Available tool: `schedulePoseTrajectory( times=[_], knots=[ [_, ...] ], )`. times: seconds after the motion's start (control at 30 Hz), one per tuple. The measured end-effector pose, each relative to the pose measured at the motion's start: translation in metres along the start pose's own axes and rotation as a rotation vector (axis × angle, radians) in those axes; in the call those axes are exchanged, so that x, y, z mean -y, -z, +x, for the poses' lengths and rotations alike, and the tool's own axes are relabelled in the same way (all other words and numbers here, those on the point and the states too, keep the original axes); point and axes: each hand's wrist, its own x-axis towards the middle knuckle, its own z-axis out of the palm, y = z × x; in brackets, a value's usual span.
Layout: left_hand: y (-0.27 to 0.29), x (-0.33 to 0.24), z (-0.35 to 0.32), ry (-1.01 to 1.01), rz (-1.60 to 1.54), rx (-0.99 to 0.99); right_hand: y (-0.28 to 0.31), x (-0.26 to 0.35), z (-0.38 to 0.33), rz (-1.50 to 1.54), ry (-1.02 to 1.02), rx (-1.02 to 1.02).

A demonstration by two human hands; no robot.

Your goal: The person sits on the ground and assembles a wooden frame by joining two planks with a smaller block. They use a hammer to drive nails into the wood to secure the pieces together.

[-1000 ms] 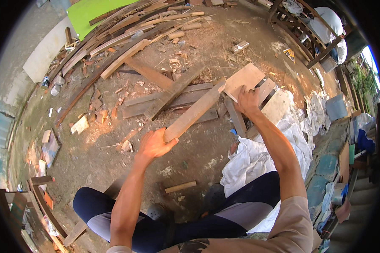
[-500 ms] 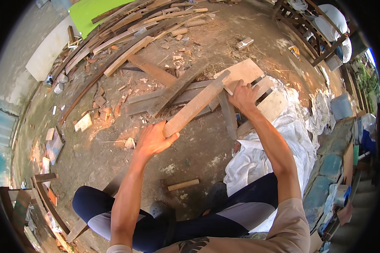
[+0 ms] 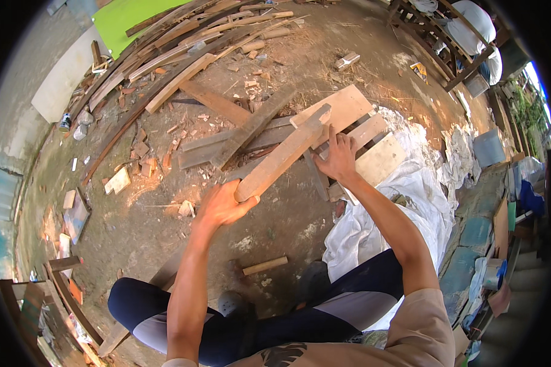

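Note:
A narrow wooden plank [image 3: 283, 158] slants up to the right in front of me. Its near end sits in my left hand [image 3: 220, 205], which is closed round it with the thumb on top. Close to the plank's far half is my right hand [image 3: 338, 156], its fingers stretched and apart; whether the fingertips touch the wood is hard to tell. Beyond that hand lies a pale flat board [image 3: 349, 101], with shorter pale slats [image 3: 381, 160] beside it. Under and left of the plank, darker boards [image 3: 254, 125] cross each other on the ground.
White sheeting [image 3: 404, 211] spreads along my right side. A long heap of timber strips [image 3: 183, 52] runs across the far left. Wood chips and brick bits [image 3: 147, 165] litter the dirt. A short wood stick [image 3: 265, 266] lies by my feet. Someone in white [image 3: 471, 27] is at the far right.
My right hand has drawn back a little to the left and nearer me, its fingers straighter now. The plank stays in my left hand, nearly in place. The whole view has shifted slightly.

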Motion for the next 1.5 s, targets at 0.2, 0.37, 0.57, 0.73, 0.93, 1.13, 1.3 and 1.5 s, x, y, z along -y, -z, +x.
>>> schedulePoseTrajectory(
  times=[0.2, 0.37, 0.57, 0.73, 0.93, 1.13, 1.3, 1.5],
  knots=[
    [-0.005, 0.003, 0.004, -0.001, 0.043, 0.011, 0.02, -0.019, 0.004, 0.103, 0.194, 0.058],
    [-0.008, 0.004, 0.006, 0.018, 0.061, 0.051, 0.026, -0.029, 0.006, 0.119, 0.239, 0.077],
    [-0.01, 0.005, 0.007, -0.003, 0.031, 0.041, 0.029, -0.099, 0.028, 0.006, -0.27, -0.23],
    [-0.01, 0.008, 0.006, -0.006, 0.019, 0.036, 0.022, -0.206, 0.016, -0.014, -0.836, -0.023],
    [-0.007, 0.005, 0.001, 0.017, 0.095, 0.012, 0.045, -0.195, 0.017, 0.136, -0.853, 0.239],
    [-0.008, 0.014, 0.004, -0.013, -0.056, 0.083, 0.051, -0.174, -0.03, 0.097, -0.925, 0.294],
    [-0.009, 0.008, 0.0, -0.019, 0.068, 0.016, 0.064, -0.13, -0.034, 0.01, -0.968, 0.166],
    [-0.009, 0.003, 0.006, -0.016, 0.034, 0.033, 0.069, -0.137, -0.032, 0.038, -0.925, 0.173]
  ],
)
